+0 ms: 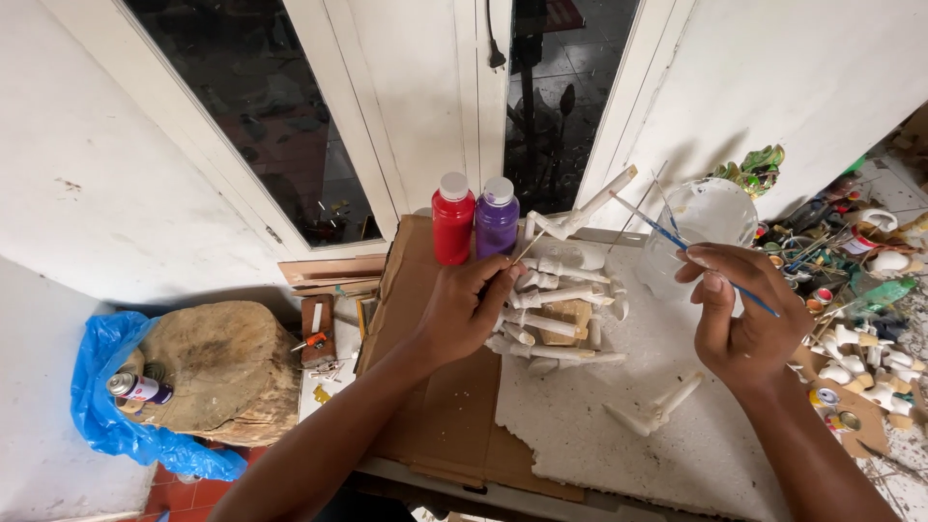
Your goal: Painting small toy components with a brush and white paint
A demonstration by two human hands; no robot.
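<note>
Hands meet near the middle of the frame over a white foam slab [619, 425] that fills the lower centre and lies partly on a sheet of brown cardboard [435, 406]. The left hand [464, 309] reaches in from the lower left, its fingers curled together and pressed against a cluster of small white carved figures [556, 309] that stand in the foam, with a thin wooden stick [528, 247] rising from between the fingertips. The right hand [742, 314], right of centre, has its thumb and forefinger pinched on a slim blue-handled paintbrush [667, 232], which slants up and to the left so that its tip sits just above the white figures; the other fingers are folded loosely. Just behind the brush, in the upper right, stands a clear plastic cup [710, 217]. Behind the left hand, at upper centre, a red paint bottle [452, 227] and a purple paint bottle [497, 220] stand upright and touching, both with white caps. One more white figure [657, 408] lies on its side on the foam below the right hand. At the right edge, small paint pots and unpainted figures [855, 358] lie crowded together. At lower left, well apart from the hands, a wooden stump [227, 372] rests on a blue plastic bag [106, 416] with a spray can [140, 389] lying against it.
</note>
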